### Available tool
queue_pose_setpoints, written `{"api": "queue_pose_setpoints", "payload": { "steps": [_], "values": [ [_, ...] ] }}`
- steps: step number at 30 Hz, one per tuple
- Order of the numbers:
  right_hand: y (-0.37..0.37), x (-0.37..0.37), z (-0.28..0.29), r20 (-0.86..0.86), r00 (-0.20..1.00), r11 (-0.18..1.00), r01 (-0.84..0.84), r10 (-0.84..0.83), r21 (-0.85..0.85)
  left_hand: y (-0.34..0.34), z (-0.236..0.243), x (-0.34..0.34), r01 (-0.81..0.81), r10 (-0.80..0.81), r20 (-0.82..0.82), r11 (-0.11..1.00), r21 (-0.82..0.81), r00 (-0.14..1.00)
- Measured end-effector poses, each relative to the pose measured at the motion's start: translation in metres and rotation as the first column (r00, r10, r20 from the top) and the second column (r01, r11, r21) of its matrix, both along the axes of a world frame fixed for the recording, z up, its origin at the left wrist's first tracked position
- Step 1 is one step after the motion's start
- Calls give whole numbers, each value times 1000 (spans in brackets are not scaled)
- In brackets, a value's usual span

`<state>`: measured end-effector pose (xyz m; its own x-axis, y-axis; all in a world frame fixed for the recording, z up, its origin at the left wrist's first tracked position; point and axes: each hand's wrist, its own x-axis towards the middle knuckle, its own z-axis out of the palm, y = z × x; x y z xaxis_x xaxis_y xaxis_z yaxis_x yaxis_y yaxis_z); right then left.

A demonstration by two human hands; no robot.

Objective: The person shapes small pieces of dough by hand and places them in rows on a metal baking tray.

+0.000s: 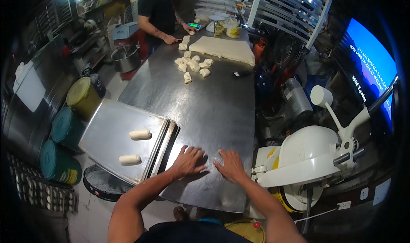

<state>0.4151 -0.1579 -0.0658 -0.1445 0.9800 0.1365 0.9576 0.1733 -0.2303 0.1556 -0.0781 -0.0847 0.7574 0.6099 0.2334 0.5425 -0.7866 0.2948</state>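
Observation:
My left hand (pixel 189 162) is just above or on the near part of the steel table (pixel 200 110), fingers apart, beside a stack of trays. My right hand (pixel 230 164) rests near the table's right side with its fingers stretched out. No dough shows in either hand. On the top metal tray (pixel 115 123), left of my left hand, lie two dough rolls, one (pixel 140 134) farther and one (pixel 130 159) nearer. Several cut dough pieces (pixel 193 66) lie farther up the table, in front of a large flat dough sheet (pixel 224 49).
Across the table a person (pixel 158 16) handles dough beside a digital scale (pixel 194 26). A dark object (pixel 242 73) lies at the table's right edge. A white machine (pixel 303 153) stands close on the right. Lidded buckets (pixel 60 162) and a mixing bowl (pixel 125 59) stand left.

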Motion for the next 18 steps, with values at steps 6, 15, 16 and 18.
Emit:
{"api": "queue_pose_setpoints", "payload": {
  "steps": [6, 15, 16, 18],
  "values": [
    [-8, -8, -11, -25, 999, 996, 27, -25, 86, -14, -4, -6, -54, 51, 42, 995, 84, 998],
    [-23, -1, -7, -55, 997, 982, -48, 59, 181, -27, 0, -14, 7, -8, 19, 998, 58, 1000],
    [-26, -3, -6, -130, 990, 982, -38, 63, 186, -25, 1, -15, 37, -37, 4, 997, 65, 999],
    [-38, -3, -4, -185, 979, 984, -51, 83, 173, -23, 2, -18, 74, -71, 29, 993, -93, 997]
  ]
}}
